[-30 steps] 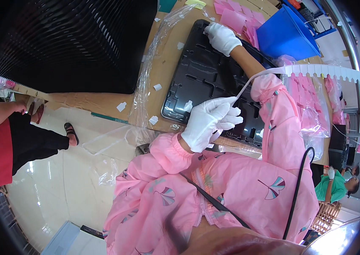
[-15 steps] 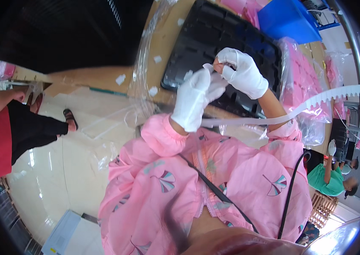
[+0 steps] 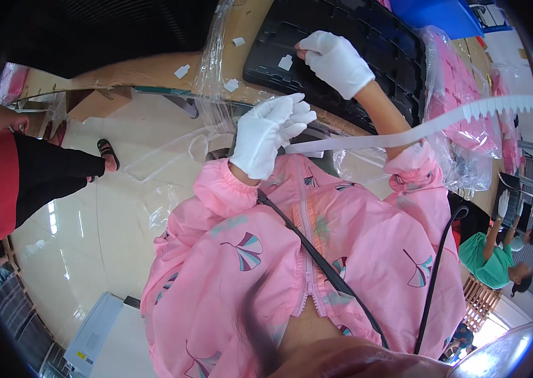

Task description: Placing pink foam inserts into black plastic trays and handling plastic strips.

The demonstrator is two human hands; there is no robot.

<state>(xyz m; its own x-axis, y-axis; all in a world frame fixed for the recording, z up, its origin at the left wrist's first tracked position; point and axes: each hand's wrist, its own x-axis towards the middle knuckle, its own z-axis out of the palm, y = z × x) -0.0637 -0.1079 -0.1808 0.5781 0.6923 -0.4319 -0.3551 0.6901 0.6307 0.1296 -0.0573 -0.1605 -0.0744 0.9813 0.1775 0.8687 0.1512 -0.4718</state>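
My left hand (image 3: 263, 135), in a white glove, is raised near the table's front edge. Its fingers are loosely bent and apart, and nothing shows between them. A long white strip (image 3: 405, 135) with a toothed edge passes just right of it; whether the hand touches the strip's end cannot be told. My right hand (image 3: 337, 64), gloved with a bare fingertip showing, is closed in a pinch over the black moulded tray (image 3: 272, 38). What the pinch holds, if anything, is hidden. A small white tag-shaped piece (image 3: 285, 62) lies on the tray, left of the right hand.
Several similar white pieces (image 3: 231, 85) lie on the brown cardboard (image 3: 222, 60) left of the tray. Pink parts in clear plastic (image 3: 458, 94) and a blue bin (image 3: 436, 16) stand right and behind. A person in black trousers (image 3: 52, 167) is at left; another in green (image 3: 487, 259) at far right.
My hands, close together before, have parted. The right moved away over the tray; the left drew back to the left and its fingers loosened. The whole view has shifted slightly.
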